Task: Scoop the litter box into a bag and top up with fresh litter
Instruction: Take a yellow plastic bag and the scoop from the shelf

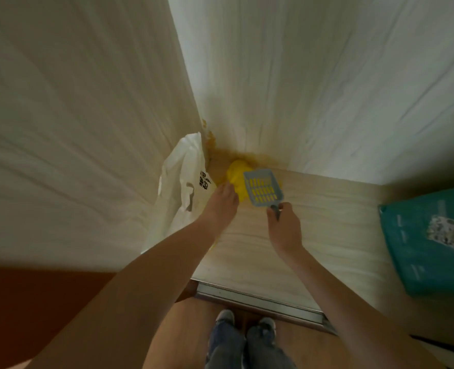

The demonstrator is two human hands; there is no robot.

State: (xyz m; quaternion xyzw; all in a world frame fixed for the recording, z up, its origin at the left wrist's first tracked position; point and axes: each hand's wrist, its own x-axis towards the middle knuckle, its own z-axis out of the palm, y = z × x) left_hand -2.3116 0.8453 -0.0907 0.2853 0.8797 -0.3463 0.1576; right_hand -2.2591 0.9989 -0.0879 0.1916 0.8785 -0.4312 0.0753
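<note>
The left hand (222,201) reaches forward with its fingers against the near edge of a yellow object (237,179) in the corner; whether they curl round it or only press on it I cannot tell. The right hand (283,226) is closed round the dark handle of a grey slotted litter scoop (262,188), whose head lies tilted over the yellow object, the yellow showing through its slots.

From left to right: a white plastic bag (179,187) with black print slumps against the left wall, just beside the left hand; then the yellow object and scoop, deep in the corner where the two pale walls meet; well apart to the right, a teal litter package (431,241) lies on the light wood-grain floor (327,222).

To do this step well, I judge the scoop should stay level as it lifts, and the bag's mouth should be opened close by so nothing spills on the way across.

The yellow object is smooth, bright and rounded, with brownish staining on the wall and floor around it; whether it is the litter box I cannot tell.
</note>
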